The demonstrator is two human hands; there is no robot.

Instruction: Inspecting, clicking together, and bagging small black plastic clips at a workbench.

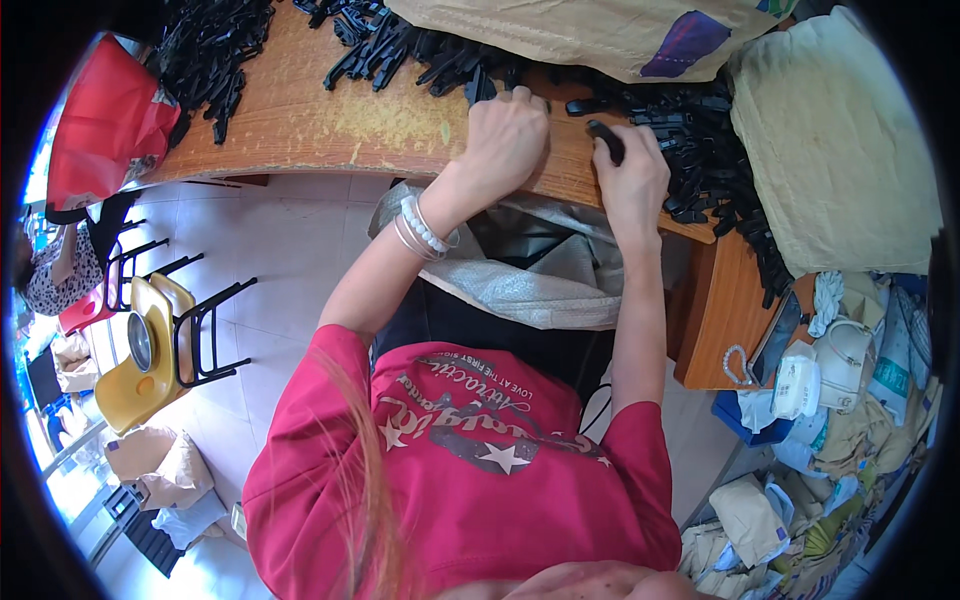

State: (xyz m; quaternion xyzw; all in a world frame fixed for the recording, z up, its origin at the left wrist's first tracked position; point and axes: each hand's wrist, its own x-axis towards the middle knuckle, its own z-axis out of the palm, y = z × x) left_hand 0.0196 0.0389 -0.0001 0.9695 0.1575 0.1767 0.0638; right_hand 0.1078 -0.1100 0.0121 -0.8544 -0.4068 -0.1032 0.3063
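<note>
My left hand (508, 135) rests fisted on the wooden table (300, 115) near its front edge; a black plastic part seems to poke out above its fingers, though I cannot tell if it is gripped. My right hand (632, 170) is closed around a small black plastic clip (606, 140). Heaps of similar black plastic clips (700, 140) lie right of that hand and along the table's far side (400, 50). A woven grey sack (540, 270) hangs open under the table edge below both hands. Pale bead bracelets circle my left wrist.
A tan sack (590, 30) and a cream cloth bundle (840, 150) lie on the table at the back and right. A red bag (105, 120) sits at the left end. A yellow chair (150, 350) and another person (55, 270) are on the left; clutter piles lower right.
</note>
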